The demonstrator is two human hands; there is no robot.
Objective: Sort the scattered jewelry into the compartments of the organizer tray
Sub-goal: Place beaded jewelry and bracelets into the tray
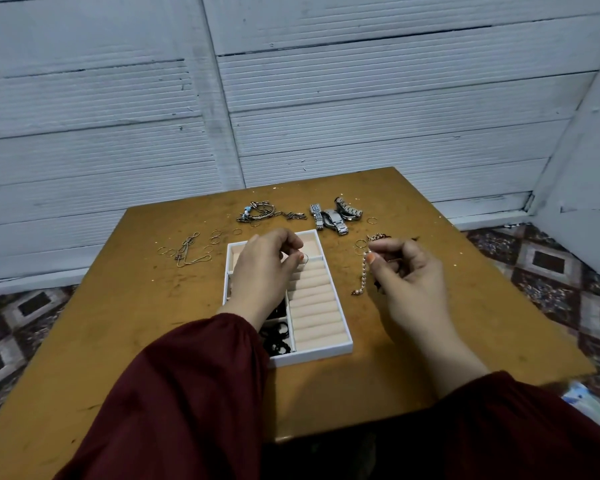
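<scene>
**Both hands pinching jewelry at the tray**

On the left of the brown table [125, 334] lies a thin chain necklace [187, 252], with small gold rings [216, 237] scattered around it. Farther back, a tangle of bracelets [260, 213] sits near the table's far edge.

The left hand [264, 271] hovers over the far part of the white organizer tray [326, 353], thumb and forefinger pinching a thin ring [304, 258] just above the top of the ring rolls [316, 306] that fill the tray's right column. Black hair ties [277, 338] fill the near-left compartments.

Behind the tray lie silver watches [336, 216]. Two more loose rings [361, 243] rest to the right of the tray.

The right hand [409, 282] is off the tray's right side, its fingers curled, thumb and forefinger pinching a beaded chain [362, 275] that hangs straight down over the table. Whether its lower end touches the wood cannot be told.
</scene>
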